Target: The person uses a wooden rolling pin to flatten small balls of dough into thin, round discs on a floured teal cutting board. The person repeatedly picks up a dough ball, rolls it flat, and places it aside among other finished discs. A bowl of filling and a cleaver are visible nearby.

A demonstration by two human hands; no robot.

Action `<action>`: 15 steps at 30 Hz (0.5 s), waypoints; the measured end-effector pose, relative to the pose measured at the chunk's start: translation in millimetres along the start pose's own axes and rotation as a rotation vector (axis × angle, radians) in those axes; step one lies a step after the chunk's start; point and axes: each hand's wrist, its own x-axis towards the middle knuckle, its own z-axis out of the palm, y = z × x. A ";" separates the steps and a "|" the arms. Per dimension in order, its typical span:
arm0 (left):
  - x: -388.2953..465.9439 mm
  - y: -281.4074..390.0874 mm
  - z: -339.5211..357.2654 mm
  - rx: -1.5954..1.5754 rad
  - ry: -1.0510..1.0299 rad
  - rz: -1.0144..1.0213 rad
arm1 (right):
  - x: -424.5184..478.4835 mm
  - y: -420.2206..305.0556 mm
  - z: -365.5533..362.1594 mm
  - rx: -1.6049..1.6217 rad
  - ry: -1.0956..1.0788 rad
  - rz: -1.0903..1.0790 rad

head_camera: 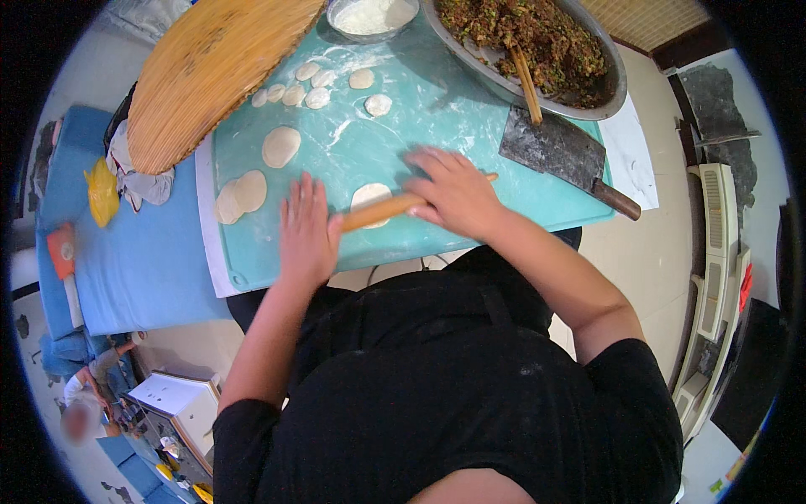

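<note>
A wooden rolling pin [378, 213] lies slantwise across a flat round dough wrapper [371, 196] on the floured green pastry mat [415, 132]. My right hand [453, 192] is over the pin's right part, its thin tip showing beyond. My left hand [308, 230] presses on the left end with fingers stretched out; the palm hides that end. Left of it lie two overlapping rolled wrappers [250, 191] and a single wrapper [281, 147]. Several small flattened dough pieces [318, 97] sit farther up the mat.
A metal basin [620, 94] of minced filling [535, 44] with wooden chopsticks [527, 88] stands at upper right. A cleaver [554, 142] overhangs the mat's right edge. A flour bowl [371, 31] and a woven straw tray [214, 75] are at the top. A person [88, 390] sits far left.
</note>
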 end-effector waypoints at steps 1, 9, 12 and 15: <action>17.0 -8.8 4.6 0.019 0.040 -0.038 | 14.0 8.2 4.8 -0.021 0.014 0.039; 13.9 -11.7 -3.2 0.023 -0.009 -0.026 | 8.8 2.8 13.3 -0.049 -0.085 0.110; -24.1 9.2 -10.6 -0.018 -0.143 -0.008 | -18.7 -20.4 -5.0 -0.096 -0.231 0.016; 4.2 -18.9 9.7 0.033 0.008 -0.035 | 11.4 -2.2 3.0 0.084 -0.206 0.079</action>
